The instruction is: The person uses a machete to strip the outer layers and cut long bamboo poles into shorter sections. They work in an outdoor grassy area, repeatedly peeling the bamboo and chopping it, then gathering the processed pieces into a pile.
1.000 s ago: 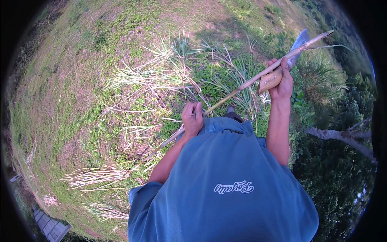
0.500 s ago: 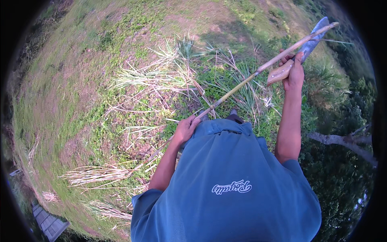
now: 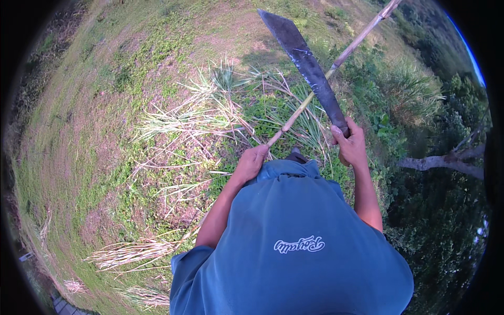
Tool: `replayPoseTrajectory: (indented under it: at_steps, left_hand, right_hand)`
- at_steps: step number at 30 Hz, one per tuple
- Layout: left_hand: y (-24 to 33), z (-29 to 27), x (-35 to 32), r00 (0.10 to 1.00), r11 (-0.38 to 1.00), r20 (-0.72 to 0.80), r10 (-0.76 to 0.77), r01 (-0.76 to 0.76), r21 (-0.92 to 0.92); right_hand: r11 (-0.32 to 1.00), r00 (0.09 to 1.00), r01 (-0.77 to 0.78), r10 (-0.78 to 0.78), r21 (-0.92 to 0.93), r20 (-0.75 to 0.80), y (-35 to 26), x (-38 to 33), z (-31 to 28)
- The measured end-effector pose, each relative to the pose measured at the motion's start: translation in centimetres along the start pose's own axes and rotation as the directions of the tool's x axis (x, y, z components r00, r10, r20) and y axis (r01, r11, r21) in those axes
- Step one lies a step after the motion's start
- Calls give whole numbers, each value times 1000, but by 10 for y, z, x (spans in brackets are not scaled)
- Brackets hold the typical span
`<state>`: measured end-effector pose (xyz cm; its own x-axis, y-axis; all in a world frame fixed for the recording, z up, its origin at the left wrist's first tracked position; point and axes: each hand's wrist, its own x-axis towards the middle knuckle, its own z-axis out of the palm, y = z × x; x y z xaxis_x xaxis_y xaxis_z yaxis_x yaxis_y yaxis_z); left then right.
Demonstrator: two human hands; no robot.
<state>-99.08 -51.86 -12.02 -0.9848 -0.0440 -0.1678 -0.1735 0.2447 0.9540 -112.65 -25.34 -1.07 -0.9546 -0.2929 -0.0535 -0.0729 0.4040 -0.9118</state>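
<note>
My left hand (image 3: 250, 164) is wrapped round a long pale cane stalk (image 3: 298, 112) in front of my waist. From there the stalk slants up and away to the far right. My right hand (image 3: 353, 145) grips a machete (image 3: 315, 75) by its handle, most of which the fingers hide. The broad dark blade points up and to the left, with pale scuffs along it. It crosses in front of the stalk; whether the two touch I cannot tell.
Cut leafy tops (image 3: 210, 113) lie scattered on the grass ahead and to the left. A bundle of thin stalks (image 3: 134, 253) rests at the lower left, with a smaller bundle (image 3: 146, 297) nearer. A bare branch (image 3: 443, 162) juts among dark bushes on the right.
The machete has swung from the far right round to the left, its blade now across the stalk. My right hand has come down nearer to me; the stalk has tipped more steeply.
</note>
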Motion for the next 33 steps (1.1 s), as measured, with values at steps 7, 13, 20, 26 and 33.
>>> replayPoseTrajectory:
  at_steps: [7, 13, 20, 26, 33]
  left_hand:
    - [11, 20, 13, 1000, 997, -11, 16, -17, -74]
    - [9, 22, 25, 999, 978, 21, 40, -35, -204]
    - [11, 16, 34, 991, 989, 67, 114, -107, -103]
    - [3, 16, 36, 994, 986, 38, 104, -98, -134]
    - [3, 16, 37, 996, 974, 62, 65, -49, -222]
  right_hand:
    - [937, 987, 42, 15, -346, 162, -13, -6, 12]
    - [938, 990, -20, 67, -347, 123, -18, -1, 19]
    - [881, 975, 125, -25, -455, 219, -5, 7, 36]
    - [970, 997, -48, 63, -240, 54, -9, 20, 27]
    - [959, 962, -6, 84, -285, 262, -6, 11, 41]
